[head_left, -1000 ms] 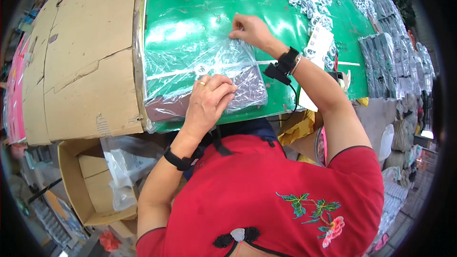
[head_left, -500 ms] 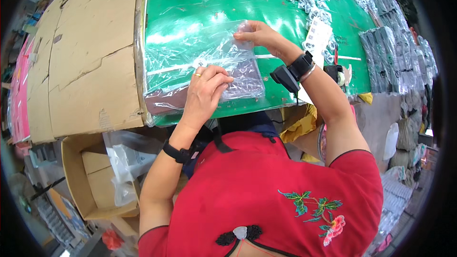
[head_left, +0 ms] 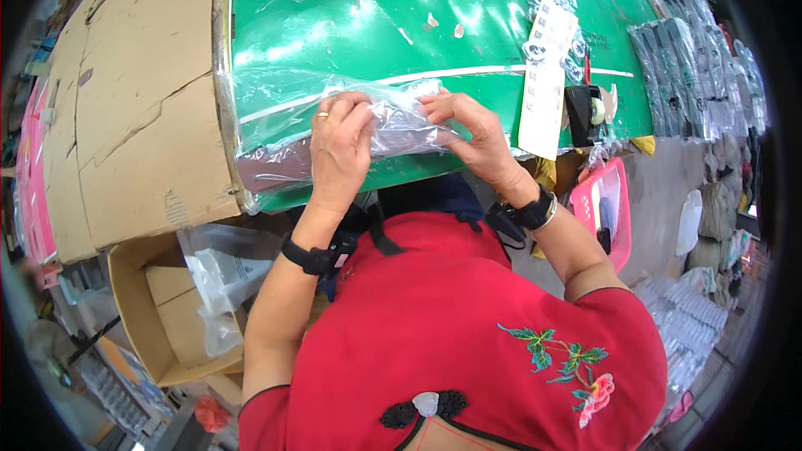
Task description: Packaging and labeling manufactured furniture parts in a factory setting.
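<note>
Head view: both hands' fingers clamped on clear plastic bag; white label strip right.

We take the green table as our landmark. To its left we see flattened brown cardboard sheets. Below its near-left corner we find an open cardboard box holding clear plastic bags. On the table's right part lies a long white label strip, with a black tape dispenser just beside it. Off its near-right corner hangs a pink basket. Along the table's right edge we see rows of packed silvery bundles.
</note>
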### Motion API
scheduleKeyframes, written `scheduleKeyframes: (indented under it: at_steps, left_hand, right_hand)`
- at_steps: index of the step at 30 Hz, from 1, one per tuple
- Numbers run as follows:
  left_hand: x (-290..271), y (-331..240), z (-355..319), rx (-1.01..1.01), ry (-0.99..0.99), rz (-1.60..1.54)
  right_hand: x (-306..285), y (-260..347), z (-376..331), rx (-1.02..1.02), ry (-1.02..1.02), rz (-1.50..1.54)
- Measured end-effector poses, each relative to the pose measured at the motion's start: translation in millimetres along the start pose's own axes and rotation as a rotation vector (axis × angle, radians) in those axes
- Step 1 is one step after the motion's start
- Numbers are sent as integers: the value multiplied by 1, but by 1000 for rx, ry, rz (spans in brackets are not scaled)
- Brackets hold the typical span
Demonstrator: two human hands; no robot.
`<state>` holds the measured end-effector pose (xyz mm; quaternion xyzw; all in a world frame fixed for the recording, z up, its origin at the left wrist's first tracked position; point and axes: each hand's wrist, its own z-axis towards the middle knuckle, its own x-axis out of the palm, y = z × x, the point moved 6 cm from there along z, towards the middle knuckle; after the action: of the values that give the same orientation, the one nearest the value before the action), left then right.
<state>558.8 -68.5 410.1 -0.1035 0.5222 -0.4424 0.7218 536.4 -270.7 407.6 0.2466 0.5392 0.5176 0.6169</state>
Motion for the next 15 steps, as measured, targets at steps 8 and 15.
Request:
scheduleKeyframes:
  at_steps: [8,15]
  left_hand:
    - [-28,-12,-11,-13,-78,-56]
    - [-14,-52,31,317,173,238]
  right_hand:
    - [7,5,-8,-120,-12,-96]
    - [5,3,-12,-136,-70,-129]
